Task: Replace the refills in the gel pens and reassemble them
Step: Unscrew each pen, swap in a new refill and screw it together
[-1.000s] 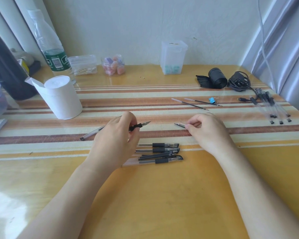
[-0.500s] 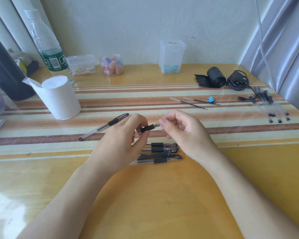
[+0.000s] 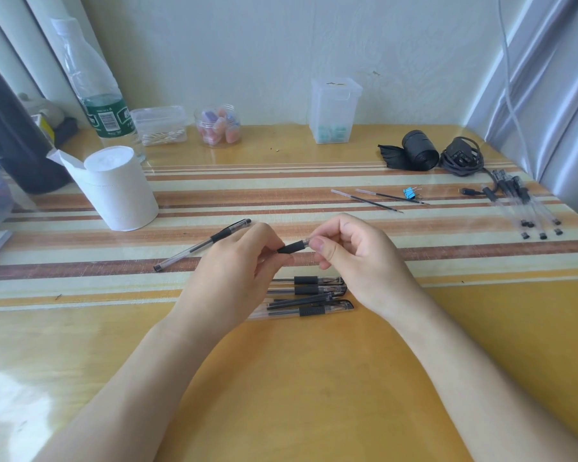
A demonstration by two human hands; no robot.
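Grips gel pen (image 3: pixel 291 247) by its black sleeve in left hand (image 3: pixel 234 271), fingers curled; pinches its tip end with right hand (image 3: pixel 357 261). Runs 8 to 2 o'clock above the counter (image 3: pixel 314 378), tip rightward. Probably calls for twisting there.

Pen (image 3: pixel 291 247) tip hidden inside R grip (image 3: pixel 357 261).

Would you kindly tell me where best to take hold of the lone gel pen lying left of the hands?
Probably its black rubber sleeve, pinched from above across the barrel: the gel pen lies flat and diagonal, alone.
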